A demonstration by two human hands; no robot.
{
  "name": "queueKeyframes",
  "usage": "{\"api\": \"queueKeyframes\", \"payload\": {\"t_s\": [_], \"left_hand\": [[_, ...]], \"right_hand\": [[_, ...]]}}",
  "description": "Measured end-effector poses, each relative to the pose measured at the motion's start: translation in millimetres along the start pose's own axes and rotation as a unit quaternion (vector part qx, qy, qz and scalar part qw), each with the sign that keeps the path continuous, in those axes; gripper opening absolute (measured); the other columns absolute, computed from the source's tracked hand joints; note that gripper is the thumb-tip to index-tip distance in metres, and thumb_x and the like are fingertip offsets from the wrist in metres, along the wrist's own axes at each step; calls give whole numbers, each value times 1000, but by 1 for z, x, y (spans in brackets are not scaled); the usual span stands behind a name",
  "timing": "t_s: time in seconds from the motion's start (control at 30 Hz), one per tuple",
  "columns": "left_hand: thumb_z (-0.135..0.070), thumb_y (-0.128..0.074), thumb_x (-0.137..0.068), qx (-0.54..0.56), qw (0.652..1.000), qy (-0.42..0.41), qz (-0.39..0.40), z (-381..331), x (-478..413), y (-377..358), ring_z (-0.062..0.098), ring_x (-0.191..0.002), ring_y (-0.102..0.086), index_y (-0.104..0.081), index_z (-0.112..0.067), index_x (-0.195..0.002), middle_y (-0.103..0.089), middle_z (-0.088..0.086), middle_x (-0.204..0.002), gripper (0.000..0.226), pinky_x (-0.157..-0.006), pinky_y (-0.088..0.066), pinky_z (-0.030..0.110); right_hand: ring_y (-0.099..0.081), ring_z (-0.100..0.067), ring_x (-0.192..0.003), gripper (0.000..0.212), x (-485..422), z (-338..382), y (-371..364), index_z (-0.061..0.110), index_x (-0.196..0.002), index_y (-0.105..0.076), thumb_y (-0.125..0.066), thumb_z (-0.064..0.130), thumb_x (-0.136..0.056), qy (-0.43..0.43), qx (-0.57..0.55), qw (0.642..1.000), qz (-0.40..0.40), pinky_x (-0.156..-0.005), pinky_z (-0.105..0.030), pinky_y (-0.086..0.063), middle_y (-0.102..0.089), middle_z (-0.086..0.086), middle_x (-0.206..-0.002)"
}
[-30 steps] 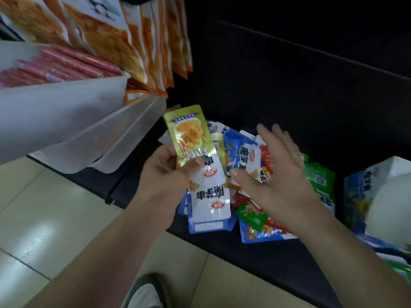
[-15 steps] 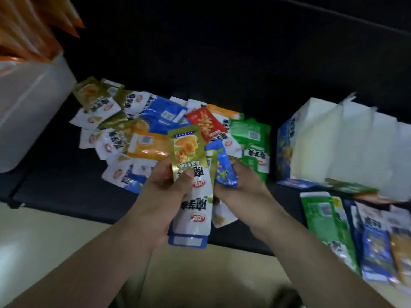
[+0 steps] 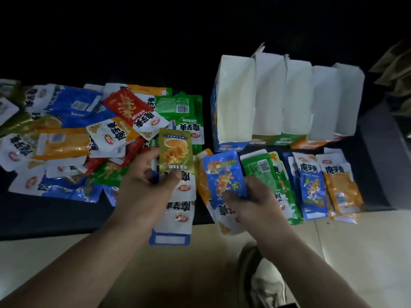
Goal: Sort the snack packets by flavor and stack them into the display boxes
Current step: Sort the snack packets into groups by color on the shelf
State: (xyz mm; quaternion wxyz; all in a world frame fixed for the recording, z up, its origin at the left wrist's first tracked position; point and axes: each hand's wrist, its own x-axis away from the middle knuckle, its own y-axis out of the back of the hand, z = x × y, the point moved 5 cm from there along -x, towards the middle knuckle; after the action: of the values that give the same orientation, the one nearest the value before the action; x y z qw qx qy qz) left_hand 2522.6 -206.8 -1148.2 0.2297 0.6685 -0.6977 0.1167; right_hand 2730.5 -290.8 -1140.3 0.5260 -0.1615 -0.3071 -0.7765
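My left hand [image 3: 142, 192] grips a fanned stack of snack packets, with a gold packet [image 3: 175, 152] on top and white and blue ones below it. My right hand [image 3: 255, 205] holds a blue packet [image 3: 224, 174] with an orange one behind it, just right of the stack. A mixed pile of loose packets [image 3: 89, 134] in blue, red, orange and green covers the dark shelf at the left. Several white display boxes [image 3: 278, 96] stand in a row at the back right. In front of them lie sorted packets: green [image 3: 264, 170], blue [image 3: 311, 185] and orange [image 3: 342, 187].
The dark shelf [image 3: 44, 218] ends at a front edge above a pale tiled floor [image 3: 355, 252]. A shoe [image 3: 264, 283] shows on the floor below my right arm. More packets hang dimly at the far right edge [image 3: 395, 70].
The view swung right, off the white bins and onto the boxes. My right hand drew the blue packet away from the stack in my left hand and moved it rightwards.
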Motion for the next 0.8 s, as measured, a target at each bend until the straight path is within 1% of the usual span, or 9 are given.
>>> {"api": "queueKeyframes", "payload": {"t_s": [0.07,0.17,0.2,0.27,0.3,0.37,0.5,0.67,0.8], "left_hand": [[-26,-81,-89,-24,999,-30,-12,-5,0,-5,22,-87,-73,-55,-45,-136,-74,-2,-92,56,-75,-64,38],[-22,-79,-91,-8,999,-43,-28,-10,0,-4,-10,-69,-66,-53,-43,-137,-69,-27,-75,57,-59,-53,10],[-23,-80,-90,-7,999,-35,-32,-9,1,-3,-13,-68,-65,-54,-44,-137,-69,-25,-77,58,-62,-54,12],[-25,-82,-88,-1,1000,-3,-23,-4,8,-10,-2,-79,-73,-58,-51,-129,-74,-15,-91,54,-76,-63,36],[-23,-82,-88,11,1000,18,-3,-1,12,-19,9,-81,-76,-62,-55,-120,-77,-10,-93,49,-77,-64,47],[-17,-80,-89,41,997,49,39,1,23,-38,20,-80,-79,-64,-56,-109,-79,-8,-91,47,-74,-64,58],[-17,-82,-87,21,995,54,75,-13,33,-73,18,-78,-79,-60,-49,-128,-78,-12,-85,56,-75,-64,56],[-14,-82,-86,10,996,54,69,-13,33,-98,17,-77,-79,-59,-45,-130,-77,-12,-82,58,-72,-65,53],[-21,-84,-87,-55,998,28,19,-1,29,-100,23,-78,-78,-56,-44,-136,-74,0,-94,61,-70,-64,57]], "right_hand": [[-77,-19,-82,13,0,-1,4,23,-103,-69,-74,17,-94,-9,-28,1000,4,-67,-40,-60,-79,1,-92],[-76,-26,-82,8,0,0,16,22,-96,-71,-75,17,-93,7,-19,999,-29,-71,-46,-62,-78,-1,-88],[-76,-26,-79,7,-1,1,23,22,-94,-70,-75,16,-92,14,-9,999,-52,-70,-45,-63,-78,-2,-85],[-75,-26,-76,7,-2,1,43,20,-91,-69,-75,16,-91,23,-5,995,-92,-66,-42,-63,-77,-3,-82],[-74,-28,-77,6,-2,2,56,18,-91,-69,-75,16,-91,25,-15,994,-105,-67,-43,-62,-76,-5,-83],[-74,-34,-80,6,0,-1,77,16,-91,-70,-76,16,-91,14,-57,992,-107,-67,-43,-59,-77,-8,-84],[-75,-37,-92,9,8,-17,103,16,-100,-73,-77,15,-91,-36,-187,977,-92,-83,-54,-60,-80,-9,-93],[-74,-41,-98,10,8,-34,128,17,-99,-74,-77,12,-91,-33,-244,963,-109,-91,-58,-57,-79,-10,-97],[-76,-33,-93,13,7,-40,122,11,-107,-71,-73,11,-94,-15,-248,966,-67,-79,-47,-60,-79,-9,-97]]}}
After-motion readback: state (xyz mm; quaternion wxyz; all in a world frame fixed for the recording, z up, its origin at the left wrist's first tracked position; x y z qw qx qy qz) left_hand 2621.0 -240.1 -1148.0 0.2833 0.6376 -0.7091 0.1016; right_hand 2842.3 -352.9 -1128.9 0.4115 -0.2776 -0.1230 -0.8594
